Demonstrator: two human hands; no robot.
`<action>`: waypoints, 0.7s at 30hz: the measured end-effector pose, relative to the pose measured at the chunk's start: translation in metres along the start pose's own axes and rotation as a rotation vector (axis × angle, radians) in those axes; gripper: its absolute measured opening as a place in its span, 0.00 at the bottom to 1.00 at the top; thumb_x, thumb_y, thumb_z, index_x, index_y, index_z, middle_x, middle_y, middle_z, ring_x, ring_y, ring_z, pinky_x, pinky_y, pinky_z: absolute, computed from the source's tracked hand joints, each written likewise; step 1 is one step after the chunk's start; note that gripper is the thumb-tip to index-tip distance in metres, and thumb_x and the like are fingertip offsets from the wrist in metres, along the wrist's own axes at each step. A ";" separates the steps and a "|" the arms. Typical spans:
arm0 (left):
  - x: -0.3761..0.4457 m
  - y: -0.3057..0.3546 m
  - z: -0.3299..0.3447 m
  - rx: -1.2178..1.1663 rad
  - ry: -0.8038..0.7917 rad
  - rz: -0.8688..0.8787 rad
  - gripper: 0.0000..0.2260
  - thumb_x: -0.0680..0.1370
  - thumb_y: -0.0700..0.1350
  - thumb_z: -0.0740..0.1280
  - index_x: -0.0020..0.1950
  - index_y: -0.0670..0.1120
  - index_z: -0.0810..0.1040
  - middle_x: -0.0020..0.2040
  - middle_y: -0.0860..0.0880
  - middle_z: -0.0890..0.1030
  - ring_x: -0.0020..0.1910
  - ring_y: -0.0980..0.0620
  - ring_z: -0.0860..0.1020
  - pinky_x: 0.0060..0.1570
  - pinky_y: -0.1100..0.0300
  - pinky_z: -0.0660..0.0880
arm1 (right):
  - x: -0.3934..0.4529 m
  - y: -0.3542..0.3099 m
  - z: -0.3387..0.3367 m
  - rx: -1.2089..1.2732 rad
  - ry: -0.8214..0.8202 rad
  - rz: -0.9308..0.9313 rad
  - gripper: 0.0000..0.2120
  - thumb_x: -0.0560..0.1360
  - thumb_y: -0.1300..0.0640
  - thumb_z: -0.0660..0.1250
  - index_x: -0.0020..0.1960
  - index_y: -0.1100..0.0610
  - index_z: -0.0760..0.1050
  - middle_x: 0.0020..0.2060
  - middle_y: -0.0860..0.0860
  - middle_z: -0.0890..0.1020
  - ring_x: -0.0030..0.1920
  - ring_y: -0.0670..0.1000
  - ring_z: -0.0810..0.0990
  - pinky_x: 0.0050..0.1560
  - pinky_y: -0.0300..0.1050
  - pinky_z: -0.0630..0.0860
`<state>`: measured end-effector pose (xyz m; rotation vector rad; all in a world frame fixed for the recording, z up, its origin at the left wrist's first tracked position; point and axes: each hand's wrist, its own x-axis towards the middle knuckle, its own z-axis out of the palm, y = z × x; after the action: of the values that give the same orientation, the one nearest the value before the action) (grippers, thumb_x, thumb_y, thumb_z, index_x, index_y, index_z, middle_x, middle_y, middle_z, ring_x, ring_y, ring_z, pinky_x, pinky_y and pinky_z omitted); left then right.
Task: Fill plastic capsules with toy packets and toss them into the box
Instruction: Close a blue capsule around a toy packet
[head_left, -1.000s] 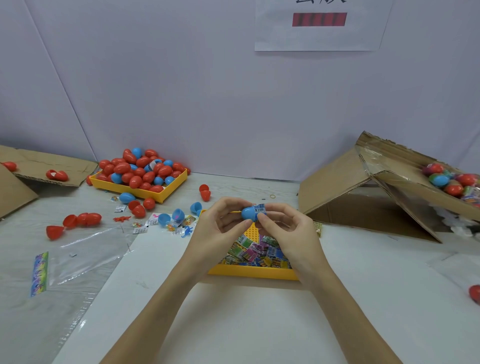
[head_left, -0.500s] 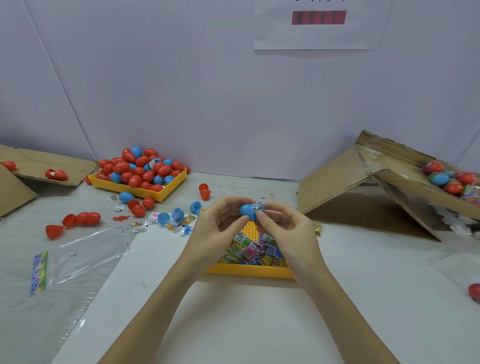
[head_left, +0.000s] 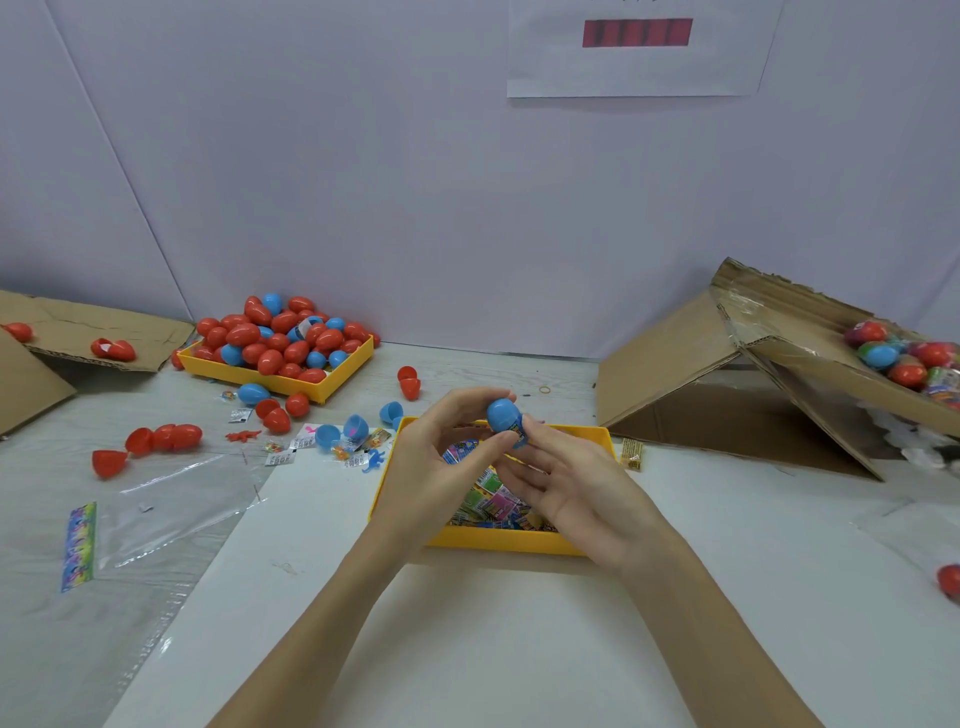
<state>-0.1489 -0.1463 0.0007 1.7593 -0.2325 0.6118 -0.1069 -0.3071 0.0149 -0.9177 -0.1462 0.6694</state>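
Change: since half a second ago the blue capsule has turned from lying sideways to standing more upright, rounded end up, and the right hand's palm has opened toward the camera.
Left hand: left hand pinches the blue capsule, fingers curled over its top and thumb at its lower side.
Right hand: right hand holds the capsule's lower end between thumb and fingertips, other fingers loosely spread; a printed toy packet shows at the capsule's seam.
Task thing: capsule held in the air above the near yellow tray.
Near tray: near yellow tray lies on the desk under both hands, holding many colourful toy packets.
Desk: pale desk with a white sheet in front; clear plastic bag lies at left.
Loose pieces: red and blue capsule halves and small packets are scattered between the two trays.
Far tray: far yellow tray at back left is heaped with red and blue capsules.
Box: cardboard box at right, tipped with flaps open, holds filled capsules at its far right.
Room: plain pale wall behind the desk, with a paper sheet bearing a red bar.
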 end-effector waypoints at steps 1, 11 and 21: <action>0.000 0.000 -0.001 0.008 0.008 0.001 0.16 0.77 0.42 0.74 0.64 0.52 0.81 0.58 0.58 0.84 0.59 0.54 0.82 0.57 0.65 0.78 | -0.001 -0.001 0.000 0.062 -0.014 0.043 0.17 0.79 0.55 0.71 0.63 0.64 0.81 0.55 0.59 0.86 0.52 0.55 0.87 0.49 0.44 0.83; 0.001 0.002 -0.009 0.014 -0.046 -0.062 0.20 0.76 0.48 0.74 0.68 0.54 0.80 0.59 0.60 0.84 0.58 0.56 0.83 0.58 0.65 0.78 | -0.003 -0.002 0.004 0.145 -0.029 0.148 0.08 0.75 0.53 0.74 0.49 0.57 0.88 0.56 0.58 0.86 0.53 0.55 0.87 0.48 0.43 0.84; 0.002 0.003 -0.007 -0.078 -0.041 -0.107 0.16 0.75 0.46 0.74 0.62 0.55 0.83 0.56 0.60 0.85 0.59 0.61 0.82 0.56 0.68 0.78 | -0.003 -0.003 0.007 0.177 -0.010 0.151 0.10 0.71 0.55 0.76 0.50 0.59 0.88 0.54 0.60 0.86 0.51 0.55 0.88 0.46 0.42 0.83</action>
<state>-0.1509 -0.1402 0.0053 1.6990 -0.1869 0.4837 -0.1111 -0.3049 0.0219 -0.7595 -0.0258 0.8142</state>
